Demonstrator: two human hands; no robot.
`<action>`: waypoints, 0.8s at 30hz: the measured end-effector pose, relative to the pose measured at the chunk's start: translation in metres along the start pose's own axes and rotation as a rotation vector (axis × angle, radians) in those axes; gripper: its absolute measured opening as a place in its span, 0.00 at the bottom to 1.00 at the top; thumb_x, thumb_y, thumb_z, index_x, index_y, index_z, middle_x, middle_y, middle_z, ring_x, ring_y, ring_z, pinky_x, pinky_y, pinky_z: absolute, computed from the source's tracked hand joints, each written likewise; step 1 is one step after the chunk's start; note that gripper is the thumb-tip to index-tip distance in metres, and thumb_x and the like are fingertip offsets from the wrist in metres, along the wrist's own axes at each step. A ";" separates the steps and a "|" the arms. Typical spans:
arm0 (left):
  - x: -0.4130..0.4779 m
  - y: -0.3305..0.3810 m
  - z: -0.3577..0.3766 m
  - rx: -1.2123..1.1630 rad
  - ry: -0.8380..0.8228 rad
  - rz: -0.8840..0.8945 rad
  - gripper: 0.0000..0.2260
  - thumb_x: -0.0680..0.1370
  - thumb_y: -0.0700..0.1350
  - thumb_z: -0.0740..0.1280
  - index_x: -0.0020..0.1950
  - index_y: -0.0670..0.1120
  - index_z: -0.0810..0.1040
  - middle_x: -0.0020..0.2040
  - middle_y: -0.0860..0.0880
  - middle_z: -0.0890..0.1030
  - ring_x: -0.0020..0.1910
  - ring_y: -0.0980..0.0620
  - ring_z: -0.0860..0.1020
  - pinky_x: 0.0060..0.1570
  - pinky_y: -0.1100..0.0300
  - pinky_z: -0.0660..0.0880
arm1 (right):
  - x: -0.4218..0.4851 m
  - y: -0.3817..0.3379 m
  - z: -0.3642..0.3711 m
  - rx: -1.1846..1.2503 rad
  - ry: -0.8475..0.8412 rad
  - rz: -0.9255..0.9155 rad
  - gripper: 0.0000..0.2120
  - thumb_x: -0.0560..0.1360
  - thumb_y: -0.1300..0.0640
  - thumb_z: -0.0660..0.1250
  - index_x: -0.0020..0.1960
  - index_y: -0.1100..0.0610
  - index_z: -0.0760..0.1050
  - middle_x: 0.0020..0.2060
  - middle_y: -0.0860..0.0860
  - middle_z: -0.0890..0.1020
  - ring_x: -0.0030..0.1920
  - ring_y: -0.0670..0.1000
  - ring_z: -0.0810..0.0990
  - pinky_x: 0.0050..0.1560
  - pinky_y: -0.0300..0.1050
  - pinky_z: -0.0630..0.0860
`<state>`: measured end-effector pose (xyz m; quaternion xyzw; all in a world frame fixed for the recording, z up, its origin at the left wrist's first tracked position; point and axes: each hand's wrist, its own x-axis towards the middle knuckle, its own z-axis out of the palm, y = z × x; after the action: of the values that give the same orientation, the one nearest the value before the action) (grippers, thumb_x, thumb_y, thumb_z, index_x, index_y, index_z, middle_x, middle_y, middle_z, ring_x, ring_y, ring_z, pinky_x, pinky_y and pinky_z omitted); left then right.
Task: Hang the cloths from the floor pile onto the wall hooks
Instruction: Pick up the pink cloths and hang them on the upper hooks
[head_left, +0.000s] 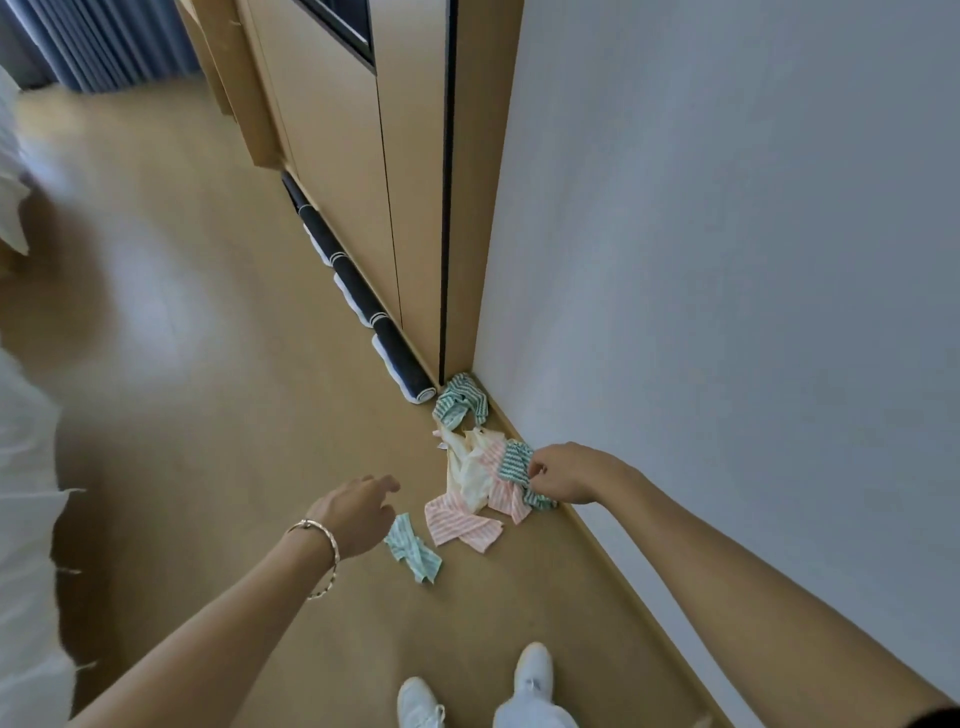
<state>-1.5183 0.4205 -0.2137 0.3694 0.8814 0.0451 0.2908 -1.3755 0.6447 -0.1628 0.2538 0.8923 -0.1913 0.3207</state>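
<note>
Early going, I judged. My right hand (566, 475) pinched a green-striped cloth (511, 460) on the floor pile (470, 480) beside the wall (727, 260). My left hand (358, 512) hovered, fingers loose. No hooks in view; several cloths left.

Quick tally, using the plain cream cloth (470, 475) mid-pile as my anchor. That's one cream. Dark green-and-white striped cloths: two, the far green striped cloth (460, 402) beyond it in the corner and the near green striped cloth (515, 461) on its right. One pale mint striped cloth (414, 546) near-left of it. The pink-and-white striped fabric (462, 526) touching it could be one cloth or two, can't tell. There are maybe four dark rolled mats (358, 291) in a row beyond it. Nearer than it are two white shoes (532, 667), a left hand (353, 514), a right hand (566, 473) and one silver bracelet (332, 543).
</note>
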 end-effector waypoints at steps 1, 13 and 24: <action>0.008 0.002 0.000 -0.008 -0.007 0.005 0.18 0.79 0.45 0.56 0.69 0.52 0.68 0.64 0.49 0.74 0.64 0.50 0.73 0.61 0.58 0.69 | 0.009 0.001 -0.003 -0.001 -0.009 0.000 0.16 0.77 0.55 0.57 0.61 0.56 0.75 0.58 0.54 0.78 0.54 0.54 0.77 0.47 0.44 0.70; 0.134 0.045 0.002 -0.101 -0.117 -0.027 0.18 0.78 0.44 0.57 0.68 0.51 0.69 0.64 0.47 0.75 0.63 0.47 0.73 0.61 0.55 0.70 | 0.138 0.042 -0.033 0.021 -0.166 -0.047 0.17 0.78 0.54 0.57 0.64 0.57 0.74 0.61 0.56 0.77 0.58 0.55 0.76 0.57 0.48 0.73; 0.236 0.030 0.073 -0.013 -0.379 -0.114 0.19 0.79 0.46 0.55 0.70 0.51 0.67 0.66 0.47 0.72 0.64 0.45 0.72 0.61 0.52 0.70 | 0.275 0.054 0.052 0.081 -0.363 -0.104 0.16 0.80 0.57 0.55 0.63 0.59 0.75 0.63 0.56 0.76 0.60 0.56 0.75 0.52 0.43 0.69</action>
<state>-1.5910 0.5923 -0.3778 0.3188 0.8301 -0.0363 0.4562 -1.5032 0.7527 -0.3939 0.1817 0.8232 -0.2862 0.4554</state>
